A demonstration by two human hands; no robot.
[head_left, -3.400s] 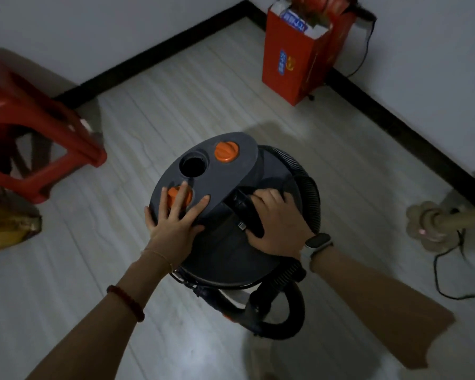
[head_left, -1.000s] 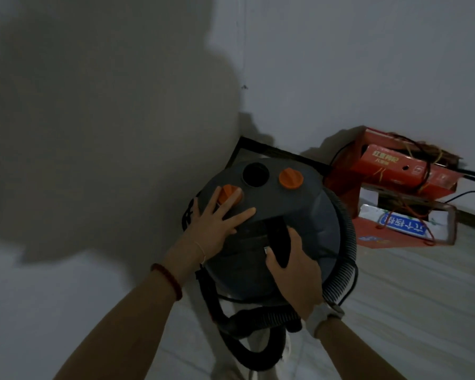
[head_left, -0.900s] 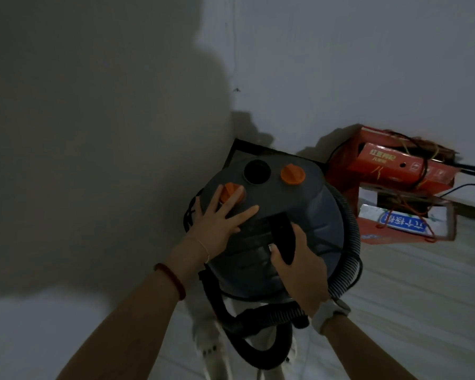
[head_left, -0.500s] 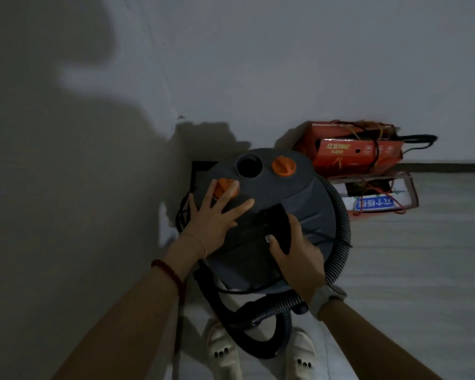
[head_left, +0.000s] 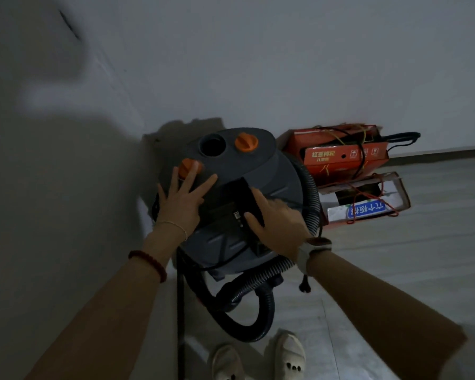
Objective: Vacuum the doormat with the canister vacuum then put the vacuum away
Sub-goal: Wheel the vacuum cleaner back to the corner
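The dark grey canister vacuum [head_left: 274, 174] stands in the corner where two walls meet, with two orange knobs and a round port on its lid. Its black ribbed hose [head_left: 263, 311] loops round the body and down to the floor in front. My left hand [head_left: 183, 204] lies flat on the lid, fingers spread, fingertips at the nearer orange knob [head_left: 185, 167]. My right hand [head_left: 280, 226], slightly blurred, has thumb and fingers on either side of the black carry handle [head_left: 244, 193]. No doormat is in view.
Red cardboard boxes [head_left: 340, 157] tangled with wires and a white carton [head_left: 368, 209] sit against the wall right of the vacuum. A power plug [head_left: 304, 286] dangles by my right wrist. A black cord [head_left: 180, 311] hangs down on the left. My slippered feet [head_left: 288, 355] stand just behind the hose.
The vacuum has been brought from the open floor into the corner beside the red boxes. In the last half second the view shifted slightly; both hands stay on the lid and handle.
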